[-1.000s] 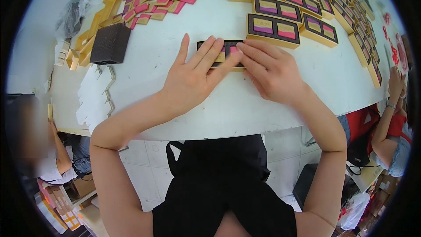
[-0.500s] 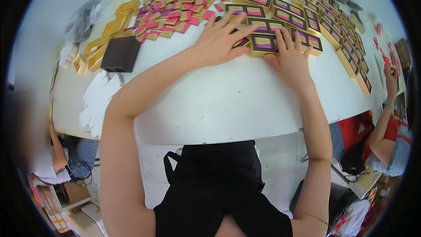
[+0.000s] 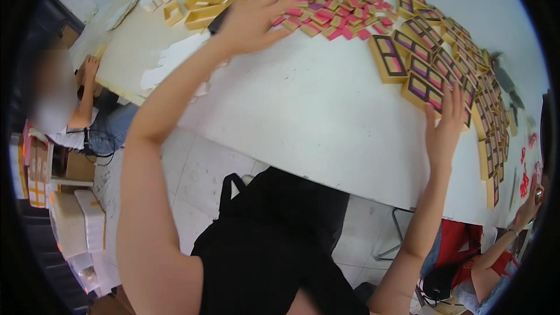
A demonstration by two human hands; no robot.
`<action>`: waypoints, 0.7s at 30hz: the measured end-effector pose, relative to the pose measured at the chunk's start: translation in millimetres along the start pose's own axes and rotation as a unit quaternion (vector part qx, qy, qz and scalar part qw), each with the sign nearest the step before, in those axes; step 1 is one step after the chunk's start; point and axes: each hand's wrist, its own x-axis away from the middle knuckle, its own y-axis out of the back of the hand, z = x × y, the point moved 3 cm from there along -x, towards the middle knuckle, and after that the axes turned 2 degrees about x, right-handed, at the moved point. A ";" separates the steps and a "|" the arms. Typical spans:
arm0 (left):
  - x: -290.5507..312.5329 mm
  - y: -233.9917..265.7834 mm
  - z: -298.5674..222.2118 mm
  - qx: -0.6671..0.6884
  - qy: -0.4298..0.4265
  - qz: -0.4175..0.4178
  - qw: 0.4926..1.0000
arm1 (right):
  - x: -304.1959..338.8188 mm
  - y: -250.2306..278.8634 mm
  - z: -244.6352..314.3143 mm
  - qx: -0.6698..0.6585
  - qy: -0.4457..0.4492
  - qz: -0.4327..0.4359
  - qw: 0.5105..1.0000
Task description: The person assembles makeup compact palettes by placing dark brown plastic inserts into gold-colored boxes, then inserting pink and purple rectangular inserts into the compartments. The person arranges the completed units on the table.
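Note:
My left hand (image 3: 251,23) is raised over the far left of the table, its fingers stretched out and a little blurred, with nothing in them. It partly covers a dark block-shaped thing (image 3: 218,22). Just beyond its fingertips lies a heap of small pink, purple and gold rectangular pieces (image 3: 335,9). My right hand (image 3: 444,137) is open too, its extended fingers at the near edge of a group of gold boxes (image 3: 389,58) with dark frames and pink and purple panels. Whether those fingers press on a box I cannot tell.
Empty-looking gold trays (image 3: 207,14) and white sheets (image 3: 175,61) lie to the left on the white table (image 3: 280,111). More filled gold boxes (image 3: 493,140) stretch along the right. One person sits at the left; another's arm (image 3: 519,221) reaches in at the right, near red items.
My view has turned to the right. My left hand has moved left from the gold boxes to the dark block. My right hand stays by the boxes.

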 end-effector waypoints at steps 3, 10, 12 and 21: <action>47.5 18.6 44.8 -0.096 0.059 0.112 0.987 | -2.7 5.2 22.1 -0.030 0.017 0.002 0.999; 59.0 -10.8 71.0 0.015 0.079 0.091 0.993 | 7.8 15.0 30.7 -0.051 0.007 -0.015 0.999; 69.7 -10.9 80.7 -0.023 0.103 0.117 0.988 | 27.3 33.9 38.5 -0.037 0.006 0.030 0.999; 85.1 15.5 -84.6 0.278 -0.183 0.157 0.930 | 124.2 56.5 3.5 0.034 -0.182 0.076 0.980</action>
